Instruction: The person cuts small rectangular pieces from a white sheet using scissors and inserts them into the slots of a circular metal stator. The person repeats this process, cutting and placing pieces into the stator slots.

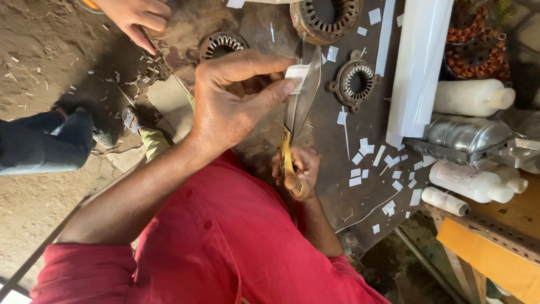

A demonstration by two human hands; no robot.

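One pair of scissors (297,107) with yellow handles stands with its long axis running near to far, blades slightly apart and pointing to the far side of the desk (326,135). A small white paper strip (296,76) sits between the blades. The right hand (295,171) is closed around the handles at the near end; the left hand (236,95) pinches the strip with thumb and forefinger. White paper scraps (388,160) lie scattered to the right, near round metal stator cores (353,81) and white plastic bottles (469,183). Another person's hand (135,17) reaches in at far left.
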